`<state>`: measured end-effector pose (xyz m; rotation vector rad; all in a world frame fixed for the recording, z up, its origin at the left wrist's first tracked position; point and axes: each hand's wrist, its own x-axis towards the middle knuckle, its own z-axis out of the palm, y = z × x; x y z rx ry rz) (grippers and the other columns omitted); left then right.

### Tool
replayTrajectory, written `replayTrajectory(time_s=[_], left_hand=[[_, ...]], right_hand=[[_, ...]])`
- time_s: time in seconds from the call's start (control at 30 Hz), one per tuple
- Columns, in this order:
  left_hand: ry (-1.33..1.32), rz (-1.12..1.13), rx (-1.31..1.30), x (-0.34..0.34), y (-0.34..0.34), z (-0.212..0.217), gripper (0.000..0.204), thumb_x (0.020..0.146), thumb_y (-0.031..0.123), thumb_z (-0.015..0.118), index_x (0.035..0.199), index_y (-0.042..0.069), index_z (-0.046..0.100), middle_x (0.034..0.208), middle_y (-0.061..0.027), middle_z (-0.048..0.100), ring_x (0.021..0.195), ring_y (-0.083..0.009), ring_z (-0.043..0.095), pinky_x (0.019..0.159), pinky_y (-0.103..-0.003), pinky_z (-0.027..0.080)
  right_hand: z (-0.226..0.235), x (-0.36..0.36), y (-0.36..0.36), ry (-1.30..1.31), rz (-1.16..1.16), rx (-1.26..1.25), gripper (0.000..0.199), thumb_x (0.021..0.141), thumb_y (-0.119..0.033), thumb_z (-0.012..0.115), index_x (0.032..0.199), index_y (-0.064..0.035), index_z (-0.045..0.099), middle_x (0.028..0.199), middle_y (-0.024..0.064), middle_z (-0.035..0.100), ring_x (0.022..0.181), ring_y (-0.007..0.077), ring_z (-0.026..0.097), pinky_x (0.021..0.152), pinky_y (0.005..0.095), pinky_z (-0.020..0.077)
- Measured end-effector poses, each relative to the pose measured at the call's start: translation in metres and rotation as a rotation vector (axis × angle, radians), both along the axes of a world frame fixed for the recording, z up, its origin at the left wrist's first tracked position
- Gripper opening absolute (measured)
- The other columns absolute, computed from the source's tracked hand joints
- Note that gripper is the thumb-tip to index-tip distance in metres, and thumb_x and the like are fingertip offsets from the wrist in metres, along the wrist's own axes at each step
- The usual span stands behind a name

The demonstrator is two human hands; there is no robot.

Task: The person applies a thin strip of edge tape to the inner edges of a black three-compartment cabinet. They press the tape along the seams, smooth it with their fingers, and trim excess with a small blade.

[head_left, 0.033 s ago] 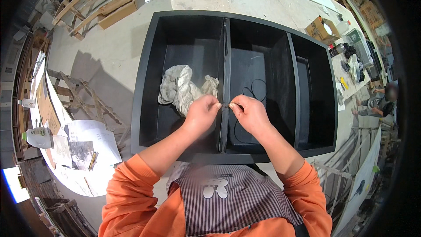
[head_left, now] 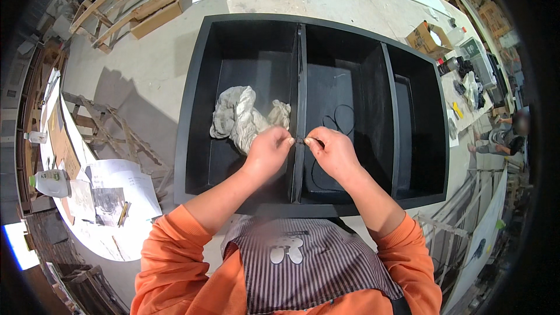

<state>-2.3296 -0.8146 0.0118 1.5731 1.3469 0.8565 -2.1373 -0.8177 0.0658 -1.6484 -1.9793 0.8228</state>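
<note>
In front of me lies a black open-topped cabinet (head_left: 195, 111) with three compartments. My left hand (head_left: 269, 150) and my right hand (head_left: 335, 151) meet above its left divider (head_left: 300, 81). Thumb and fingertips pinch together on each hand, and a tiny dark piece spans the small gap between them; its kind is too small to make out. A thin black cord (head_left: 344, 118) loops through the middle compartment and appears to lead up to my right hand. Left of my left hand, a crumpled greyish-white rag (head_left: 242, 118) lies in the left compartment.
At left, a white table (head_left: 111, 239) bears papers, a pencil and a plastic jug (head_left: 52, 183). A wooden trestle (head_left: 111, 122) stands near it. A cardboard box (head_left: 429, 39), bottles and a clear bin (head_left: 477, 61) sit at right. Another person (head_left: 501, 137) is at the far right.
</note>
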Motion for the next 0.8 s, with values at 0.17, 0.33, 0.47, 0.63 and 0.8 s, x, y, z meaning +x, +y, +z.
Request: replayTrajectory(time_s=[0.17,0.33,0.47,0.63,0.8], left_hand=[[0.019,-0.033,-0.006,-0.003,-0.009,0.006,0.014,0.089,0.013,0.068,0.091,-0.001,0.066,0.079,-0.0083,0.066,0.071,-0.0129,0.062,0.067,-0.029,0.051],[0.053,-0.055,0.027,-0.004,-0.011,0.010,0.015,0.089,0.014,0.067,0.091,-0.001,0.066,0.081,-0.0099,0.066,0.073,-0.0159,0.063,0.069,-0.030,0.051],[0.056,-0.078,-0.083,-0.007,-0.018,0.013,0.015,0.089,0.013,0.067,0.091,-0.001,0.065,0.082,-0.0110,0.067,0.075,-0.0168,0.063,0.070,-0.030,0.051],[0.039,-0.092,-0.057,-0.008,-0.025,0.014,0.015,0.089,0.014,0.066,0.090,-0.001,0.065,0.081,-0.0133,0.066,0.074,-0.0226,0.063,0.069,-0.034,0.050],[0.070,-0.116,-0.070,-0.010,-0.033,0.021,0.015,0.089,0.013,0.067,0.090,-0.002,0.065,0.081,-0.0127,0.066,0.074,-0.0200,0.063,0.069,-0.032,0.050]], right_hand=[[0.000,-0.002,-0.011,-0.003,0.001,0.006,0.012,0.088,-0.017,0.067,0.092,-0.0055,0.067,0.086,0.0158,0.069,0.083,0.0360,0.066,0.072,0.0432,0.0525],[0.000,-0.003,-0.015,-0.024,-0.007,0.002,0.013,0.088,-0.018,0.067,0.091,-0.0051,0.066,0.087,0.0148,0.069,0.084,0.0357,0.066,0.072,0.0430,0.0525],[0.001,-0.003,-0.023,-0.005,0.019,0.018,0.013,0.088,-0.017,0.067,0.091,-0.0050,0.066,0.086,0.0146,0.068,0.083,0.0353,0.066,0.071,0.0423,0.0526],[0.001,-0.003,-0.030,0.007,0.038,0.024,0.013,0.088,-0.017,0.067,0.091,-0.0047,0.065,0.085,0.0149,0.068,0.083,0.0350,0.066,0.071,0.0422,0.0527],[0.001,-0.003,-0.040,0.002,0.042,0.029,0.012,0.088,-0.017,0.067,0.091,-0.0048,0.065,0.085,0.0147,0.068,0.083,0.0351,0.066,0.070,0.0426,0.0527]])
